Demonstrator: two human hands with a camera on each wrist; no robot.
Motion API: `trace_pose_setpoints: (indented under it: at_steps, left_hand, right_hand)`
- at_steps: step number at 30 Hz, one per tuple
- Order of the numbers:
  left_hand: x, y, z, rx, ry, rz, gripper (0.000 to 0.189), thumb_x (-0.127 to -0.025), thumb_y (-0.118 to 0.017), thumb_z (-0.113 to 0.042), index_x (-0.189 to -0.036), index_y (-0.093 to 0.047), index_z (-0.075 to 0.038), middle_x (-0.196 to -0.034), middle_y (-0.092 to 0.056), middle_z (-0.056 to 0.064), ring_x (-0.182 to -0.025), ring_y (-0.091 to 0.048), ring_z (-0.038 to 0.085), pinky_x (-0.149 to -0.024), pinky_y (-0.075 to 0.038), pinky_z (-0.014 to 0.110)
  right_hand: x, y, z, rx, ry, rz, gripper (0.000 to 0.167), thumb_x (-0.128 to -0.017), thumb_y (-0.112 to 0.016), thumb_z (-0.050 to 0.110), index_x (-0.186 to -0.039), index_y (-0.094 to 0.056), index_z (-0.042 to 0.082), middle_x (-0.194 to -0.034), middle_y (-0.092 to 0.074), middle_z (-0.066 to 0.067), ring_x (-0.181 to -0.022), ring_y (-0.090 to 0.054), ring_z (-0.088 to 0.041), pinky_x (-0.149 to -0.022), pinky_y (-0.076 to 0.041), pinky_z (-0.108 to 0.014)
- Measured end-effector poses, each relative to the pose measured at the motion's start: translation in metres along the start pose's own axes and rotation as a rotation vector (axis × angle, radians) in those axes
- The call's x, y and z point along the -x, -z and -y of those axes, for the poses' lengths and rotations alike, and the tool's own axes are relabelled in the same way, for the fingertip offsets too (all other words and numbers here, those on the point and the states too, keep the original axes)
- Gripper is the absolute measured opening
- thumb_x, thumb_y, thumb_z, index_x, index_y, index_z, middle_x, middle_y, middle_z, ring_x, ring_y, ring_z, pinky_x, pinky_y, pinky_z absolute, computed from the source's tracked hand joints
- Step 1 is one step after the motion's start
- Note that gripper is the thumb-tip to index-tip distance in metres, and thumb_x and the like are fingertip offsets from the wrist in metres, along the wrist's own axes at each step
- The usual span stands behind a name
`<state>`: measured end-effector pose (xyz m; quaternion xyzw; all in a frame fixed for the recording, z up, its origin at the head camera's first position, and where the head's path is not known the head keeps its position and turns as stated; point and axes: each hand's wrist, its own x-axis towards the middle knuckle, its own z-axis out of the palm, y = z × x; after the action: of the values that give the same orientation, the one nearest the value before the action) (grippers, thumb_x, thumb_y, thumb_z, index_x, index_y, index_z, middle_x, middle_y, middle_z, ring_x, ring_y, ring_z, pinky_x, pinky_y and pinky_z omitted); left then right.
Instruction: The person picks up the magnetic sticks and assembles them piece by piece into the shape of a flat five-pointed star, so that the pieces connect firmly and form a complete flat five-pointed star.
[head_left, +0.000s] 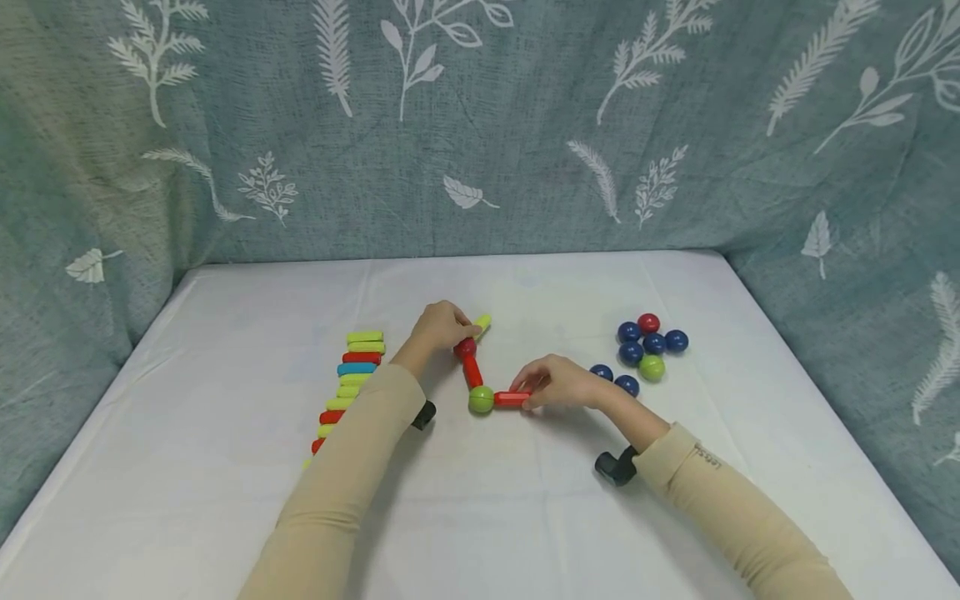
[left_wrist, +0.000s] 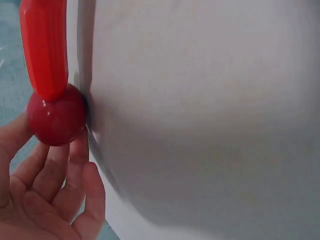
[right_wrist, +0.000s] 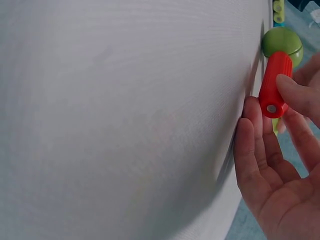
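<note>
My left hand (head_left: 441, 325) pinches a red ball (left_wrist: 56, 116) between thumb and fingers. A yellow-green stick (head_left: 483, 323) points away from that ball on its far side. From the same ball a red stick (head_left: 472, 370) runs toward me to a green ball (head_left: 481, 400). A second red stick (right_wrist: 275, 82) extends rightward from the green ball, and my right hand (head_left: 561, 382) pinches its outer end. In the right wrist view this end shows a small silvery disc (right_wrist: 271, 108). The pieces form a bent chain low over the white tabletop.
Yellow-green, red and blue sticks (head_left: 356, 368) lie in a column at the left, partly hidden by my left sleeve. Several blue balls (head_left: 631, 353), a red ball (head_left: 648, 323) and a green ball (head_left: 652, 367) sit at the right. A patterned curtain (head_left: 480, 150) hangs behind the table.
</note>
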<state>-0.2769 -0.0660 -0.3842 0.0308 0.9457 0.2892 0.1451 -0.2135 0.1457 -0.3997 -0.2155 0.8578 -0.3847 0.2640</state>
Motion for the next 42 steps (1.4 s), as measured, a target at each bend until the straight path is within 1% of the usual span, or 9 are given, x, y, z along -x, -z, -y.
trace_pose_setpoints:
  at_steps: [9, 14, 17, 20, 25, 28, 31, 37, 42]
  left_hand:
    - [0.004, -0.001, 0.002, 0.058, 0.014, 0.040, 0.036, -0.088, -0.059, -0.028, -0.110, -0.063, 0.000, -0.101, -0.061, 0.011, -0.082, -0.052, 0.018, -0.066, -0.043, 0.024]
    - [0.006, 0.005, 0.005, 0.082, -0.010, 0.111, 0.041, -0.082, -0.062, -0.023, -0.118, -0.060, -0.002, -0.111, -0.060, 0.012, -0.085, -0.054, 0.020, -0.071, -0.046, 0.027]
    - [0.009, 0.010, 0.010, 0.101, -0.030, 0.158, 0.045, -0.081, -0.063, -0.020, -0.122, -0.055, -0.004, -0.113, -0.059, 0.012, -0.083, -0.057, 0.020, -0.073, -0.049, 0.028]
    - [0.012, 0.012, 0.015, 0.111, -0.071, 0.173, 0.042, -0.082, -0.066, -0.018, -0.119, -0.052, -0.004, -0.109, -0.059, 0.014, -0.079, -0.059, 0.020, -0.071, -0.050, 0.029]
    - [0.023, 0.010, 0.020, 0.058, -0.149, 0.119, 0.026, -0.083, -0.068, -0.018, -0.101, -0.056, -0.004, -0.091, -0.061, 0.011, -0.068, -0.057, 0.019, -0.061, -0.047, 0.026]
    - [0.031, 0.006, 0.020, 0.045, -0.162, 0.077, 0.021, -0.082, -0.069, -0.019, -0.093, -0.060, -0.005, -0.080, -0.061, 0.008, -0.062, -0.055, 0.017, -0.057, -0.045, 0.024]
    - [0.038, 0.002, 0.021, 0.053, -0.159, 0.040, 0.022, -0.081, -0.071, -0.022, -0.089, -0.061, -0.005, -0.073, -0.061, 0.006, -0.059, -0.054, 0.016, -0.054, -0.044, 0.024]
    - [0.046, -0.008, 0.019, 0.028, -0.153, -0.022, 0.027, -0.079, -0.073, -0.026, -0.086, -0.061, -0.003, -0.067, -0.058, 0.005, -0.059, -0.051, 0.016, -0.053, -0.043, 0.023]
    - [0.050, -0.014, 0.013, 0.010, -0.165, -0.080, 0.027, -0.077, -0.075, -0.024, -0.082, -0.064, 0.000, -0.063, -0.058, 0.004, -0.060, -0.051, 0.016, -0.053, -0.042, 0.023]
  right_hand:
    - [0.001, 0.001, 0.001, 0.018, -0.009, -0.010, 0.024, -0.078, -0.070, 0.006, -0.102, -0.067, 0.007, -0.087, -0.063, -0.001, -0.078, -0.053, -0.016, -0.069, -0.044, -0.027]
    - [0.001, 0.003, 0.000, 0.033, -0.008, -0.017, 0.024, -0.078, -0.069, 0.007, -0.102, -0.067, 0.007, -0.090, -0.063, -0.002, -0.078, -0.053, -0.016, -0.068, -0.045, -0.026]
    - [0.002, 0.007, 0.000, 0.055, -0.025, -0.054, 0.023, -0.078, -0.068, 0.006, -0.101, -0.067, 0.006, -0.093, -0.063, -0.005, -0.078, -0.054, -0.017, -0.065, -0.046, -0.026]
    - [0.002, 0.012, -0.001, 0.082, -0.054, -0.111, 0.023, -0.078, -0.068, 0.004, -0.101, -0.067, 0.004, -0.096, -0.063, -0.007, -0.076, -0.054, -0.018, -0.062, -0.045, -0.026]
    - [-0.002, 0.016, -0.002, 0.094, -0.110, -0.197, 0.024, -0.077, -0.068, 0.002, -0.101, -0.066, 0.004, -0.099, -0.062, -0.009, -0.073, -0.052, -0.018, -0.058, -0.044, -0.025]
    - [-0.005, 0.018, -0.003, 0.049, -0.153, -0.251, 0.024, -0.078, -0.067, 0.001, -0.102, -0.066, 0.004, -0.104, -0.061, -0.011, -0.076, -0.053, -0.020, -0.060, -0.046, -0.025]
    - [-0.006, 0.020, -0.005, 0.007, -0.162, -0.302, 0.026, -0.079, -0.066, 0.002, -0.105, -0.065, 0.003, -0.112, -0.059, -0.014, -0.084, -0.056, -0.023, -0.066, -0.048, -0.028]
    - [-0.004, 0.018, -0.006, -0.023, -0.133, -0.372, 0.029, -0.081, -0.065, 0.004, -0.110, -0.062, 0.002, -0.113, -0.059, -0.017, -0.097, -0.060, -0.027, -0.077, -0.050, -0.035]
    - [-0.001, 0.014, 0.000, 0.015, -0.088, -0.375, 0.028, -0.079, -0.071, 0.014, -0.104, -0.064, 0.003, -0.101, -0.063, -0.012, -0.090, -0.061, -0.024, -0.076, -0.050, -0.034]
